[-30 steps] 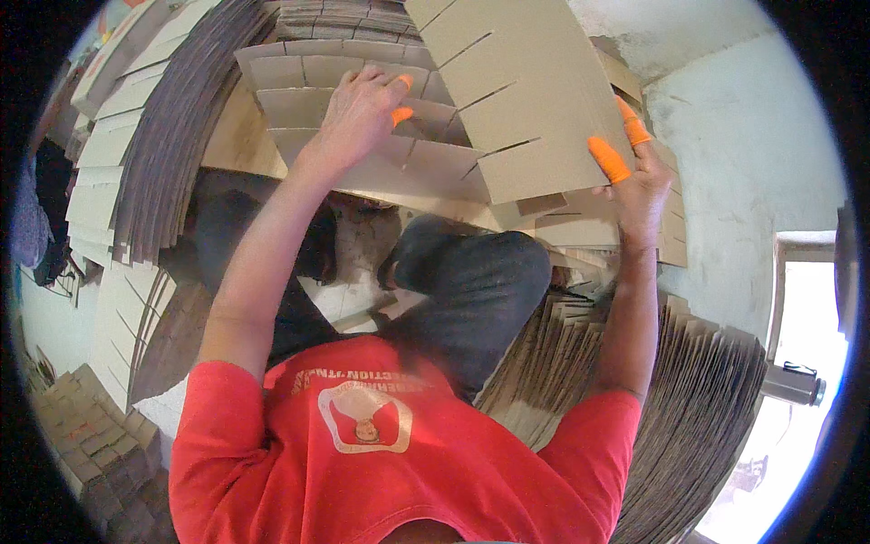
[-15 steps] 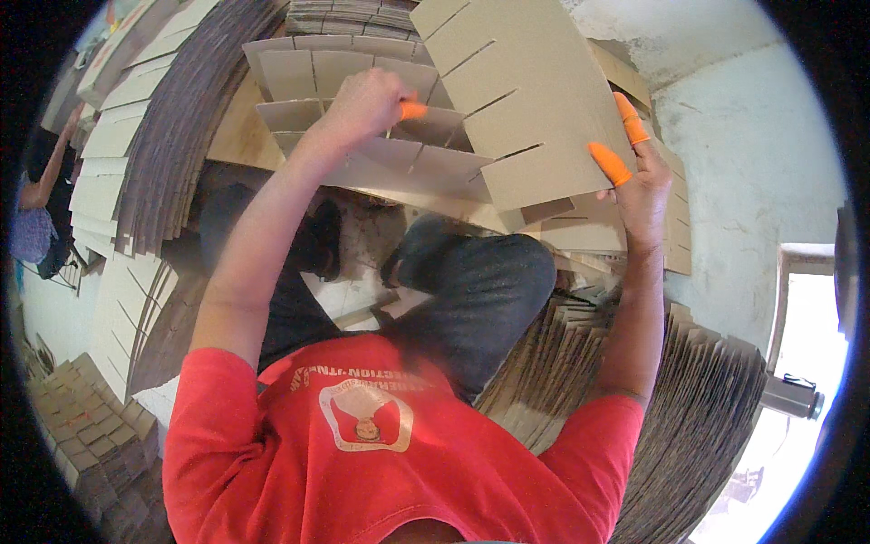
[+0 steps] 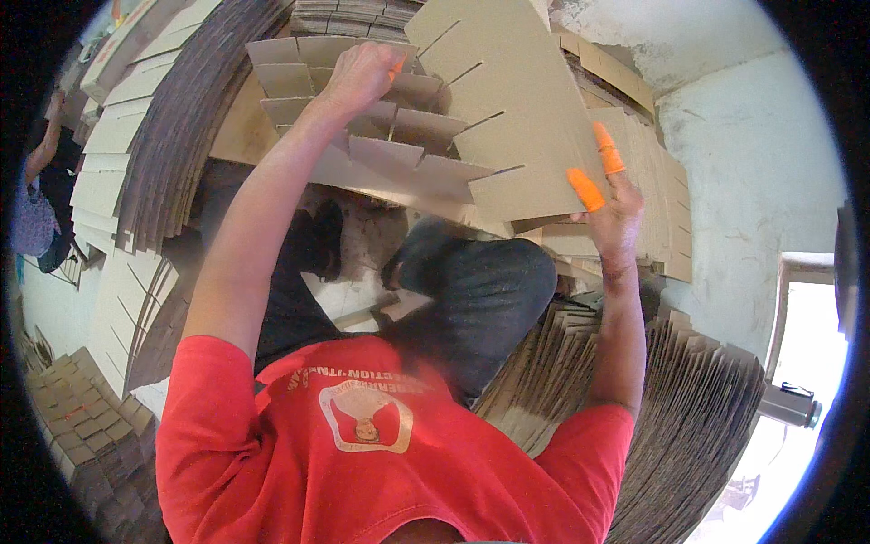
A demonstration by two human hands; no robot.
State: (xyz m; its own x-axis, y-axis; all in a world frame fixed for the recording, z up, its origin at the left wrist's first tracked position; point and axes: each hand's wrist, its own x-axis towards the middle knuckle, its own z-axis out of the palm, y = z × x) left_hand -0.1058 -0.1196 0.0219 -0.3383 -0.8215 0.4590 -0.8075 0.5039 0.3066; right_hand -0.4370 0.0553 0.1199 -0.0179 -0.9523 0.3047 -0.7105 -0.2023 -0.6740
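A large slotted cardboard sheet (image 3: pixel 517 118) slants across the far middle, its slots facing left. My right hand (image 3: pixel 618 222) grips its lower right edge, with orange finger covers on two fingers lying over the face. Left of it stands a cardboard partition grid (image 3: pixel 381 163) of upright strips crossing one another. My left hand (image 3: pixel 361 77) is closed at the far part of this grid, beside the sheet's slotted edge. An orange cover shows on one finger; the fingertips are partly hidden. The sheet's left edge meets the ends of the grid's strips.
Tall stacks of slotted cardboard (image 3: pixel 181 118) stand on the left, with another stack (image 3: pixel 652 435) at my lower right. More sheets (image 3: pixel 625 154) lie behind my right hand. A wall (image 3: pixel 734 172) bounds the right side. Another person's arm (image 3: pixel 43 150) shows at far left.
My left hand has moved farther away and slightly left along the grid. My right hand and the sheet have shifted left; the right hand sits a little nearer to me.
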